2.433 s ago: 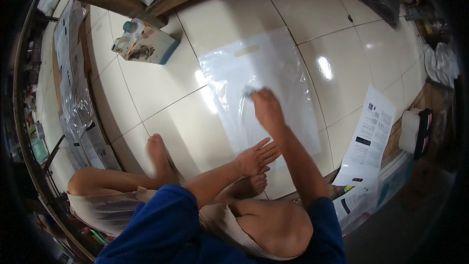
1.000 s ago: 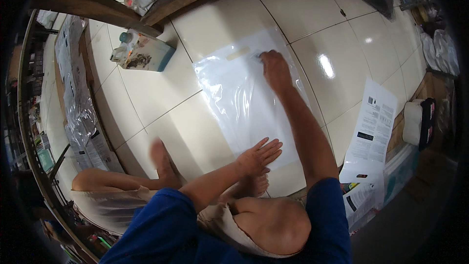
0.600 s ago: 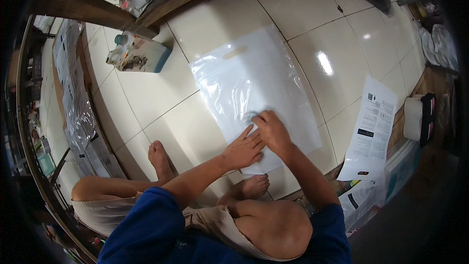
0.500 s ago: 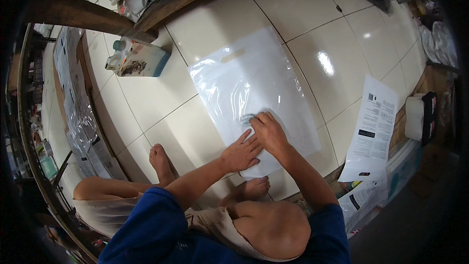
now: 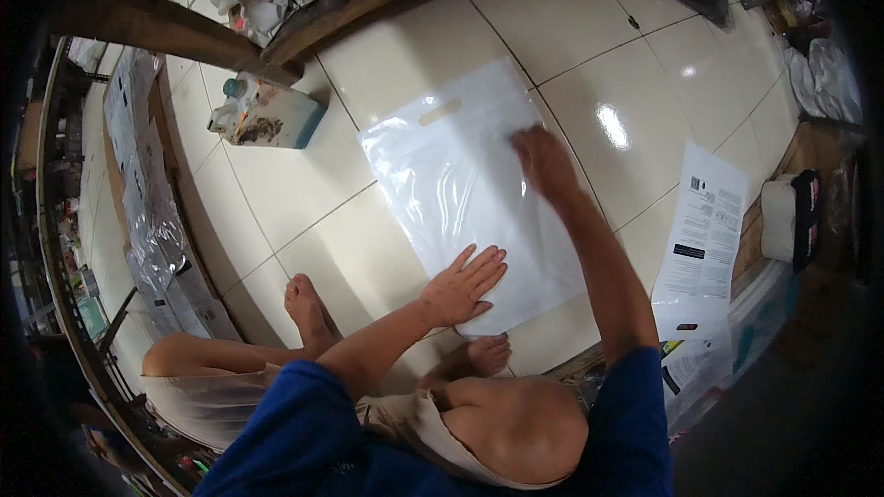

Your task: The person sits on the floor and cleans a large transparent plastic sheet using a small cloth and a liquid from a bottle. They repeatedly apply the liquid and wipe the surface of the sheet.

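Observation:
A white plastic bag point(image 5: 433, 166) with a cut-out handle slot lies flat on the tiled floor in front of me, its slot end away from me. My left hand point(image 5: 463, 287) is spread flat on the near part of the bag, fingers apart. Over the far right part of the bag is my right hand point(image 5: 545, 164), closed and smeared by motion. A bit of greyish cloth point(image 5: 517, 135) shows faintly at its fingertips; most of it is hidden or blurred.
A jug with a teal cap point(image 5: 267, 112) stands to the left, beneath a wooden beam point(image 5: 184, 29). Printed white plastic bags point(image 5: 702, 239) lie at the right beside a black-and-white bundle point(image 5: 792, 219). Clear-wrapped sheets point(image 5: 152, 193) lie far left. My bare feet flank the bag's near end.
My right hand has swept away from me and to the right across the bag, leaving my left hand's side. My left hand stays nearly in place, pressed on the bag.

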`<state>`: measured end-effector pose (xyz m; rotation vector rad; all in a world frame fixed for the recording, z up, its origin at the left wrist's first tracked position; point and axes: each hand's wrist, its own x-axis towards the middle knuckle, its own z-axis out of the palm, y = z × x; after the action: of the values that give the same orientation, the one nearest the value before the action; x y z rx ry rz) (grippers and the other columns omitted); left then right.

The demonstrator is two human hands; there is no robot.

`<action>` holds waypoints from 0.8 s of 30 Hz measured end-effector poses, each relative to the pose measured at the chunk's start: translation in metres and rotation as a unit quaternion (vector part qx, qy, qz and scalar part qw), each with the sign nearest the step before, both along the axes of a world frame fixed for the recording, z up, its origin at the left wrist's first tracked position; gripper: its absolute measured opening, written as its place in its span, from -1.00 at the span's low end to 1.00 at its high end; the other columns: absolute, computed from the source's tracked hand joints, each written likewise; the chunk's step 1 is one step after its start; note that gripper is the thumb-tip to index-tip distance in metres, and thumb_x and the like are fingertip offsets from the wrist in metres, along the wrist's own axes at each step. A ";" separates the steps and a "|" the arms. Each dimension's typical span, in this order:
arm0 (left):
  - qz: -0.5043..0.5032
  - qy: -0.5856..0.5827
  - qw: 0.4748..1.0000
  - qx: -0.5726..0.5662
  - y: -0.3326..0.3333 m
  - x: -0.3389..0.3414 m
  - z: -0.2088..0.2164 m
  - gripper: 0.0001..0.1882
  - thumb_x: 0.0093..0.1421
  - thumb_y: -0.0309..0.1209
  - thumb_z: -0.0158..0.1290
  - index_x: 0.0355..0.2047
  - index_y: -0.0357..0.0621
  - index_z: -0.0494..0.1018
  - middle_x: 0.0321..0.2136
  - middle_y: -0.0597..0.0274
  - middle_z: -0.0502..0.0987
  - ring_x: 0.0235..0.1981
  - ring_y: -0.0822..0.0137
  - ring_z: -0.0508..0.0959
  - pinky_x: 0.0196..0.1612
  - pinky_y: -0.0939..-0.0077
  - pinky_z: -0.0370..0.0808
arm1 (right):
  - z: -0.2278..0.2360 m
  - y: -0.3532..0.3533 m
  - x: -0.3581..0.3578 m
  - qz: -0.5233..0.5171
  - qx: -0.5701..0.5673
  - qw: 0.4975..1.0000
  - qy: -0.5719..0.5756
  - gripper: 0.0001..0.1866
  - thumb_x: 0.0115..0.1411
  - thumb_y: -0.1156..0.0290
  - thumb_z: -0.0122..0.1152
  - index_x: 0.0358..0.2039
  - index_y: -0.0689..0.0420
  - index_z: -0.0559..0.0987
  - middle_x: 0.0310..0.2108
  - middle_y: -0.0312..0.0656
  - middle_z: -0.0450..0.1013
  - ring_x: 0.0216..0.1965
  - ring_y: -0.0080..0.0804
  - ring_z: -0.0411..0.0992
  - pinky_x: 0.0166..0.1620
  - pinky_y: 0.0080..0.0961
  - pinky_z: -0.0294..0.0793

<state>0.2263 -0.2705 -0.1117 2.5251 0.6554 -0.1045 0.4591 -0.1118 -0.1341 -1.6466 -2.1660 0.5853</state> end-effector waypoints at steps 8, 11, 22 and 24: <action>0.003 0.016 1.000 0.002 -0.008 0.001 0.004 -0.22 0.26 0.02 -0.04 0.33 -0.24 0.10 0.38 -0.02 0.04 0.43 0.10 -0.04 0.44 0.02 -0.19 | -0.023 -0.091 -0.032 -0.005 0.093 0.995 0.023 -0.86 0.10 0.55 0.11 -0.29 0.20 0.55 -0.30 0.01 0.47 -0.16 -0.06 0.43 -0.02 -0.20 0.46; 0.005 0.013 1.000 -0.006 -0.003 0.001 0.002 -0.22 0.25 0.01 -0.03 0.33 -0.24 0.10 0.39 -0.03 0.02 0.43 0.09 -0.06 0.44 0.02 -0.19 | -0.019 -0.012 -0.011 -0.063 0.033 0.997 -0.004 -0.87 0.12 0.56 0.07 -0.31 0.19 0.55 -0.31 0.05 0.46 -0.15 0.04 0.43 -0.08 -0.15 0.46; 0.038 -0.022 0.995 -0.090 0.009 0.000 0.019 -0.35 0.28 -0.17 0.01 0.27 -0.28 0.18 0.36 -0.08 0.07 0.40 0.06 0.05 0.41 0.05 -0.05 | 0.029 -0.060 0.005 -0.200 -0.299 0.637 0.682 -0.91 0.30 0.40 0.11 -0.29 0.15 0.47 -0.36 -0.41 0.40 -0.31 -0.61 0.36 -0.22 -0.59 0.35; 0.221 -0.152 0.938 -0.220 0.010 -0.002 0.016 -0.46 0.30 -0.27 0.01 0.20 -0.29 0.26 0.25 -0.05 0.26 0.29 0.07 0.24 0.32 0.11 0.14 | 0.034 -0.088 -0.014 -0.232 -0.321 0.567 0.722 -0.92 0.31 0.41 0.10 -0.23 0.10 0.47 -0.34 -0.42 0.41 -0.30 -0.61 0.35 -0.19 -0.59 0.34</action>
<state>0.2240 -0.2603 -0.0954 1.8649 0.9324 0.2659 0.4451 -0.2003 -0.1005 -0.9975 -0.2501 1.7835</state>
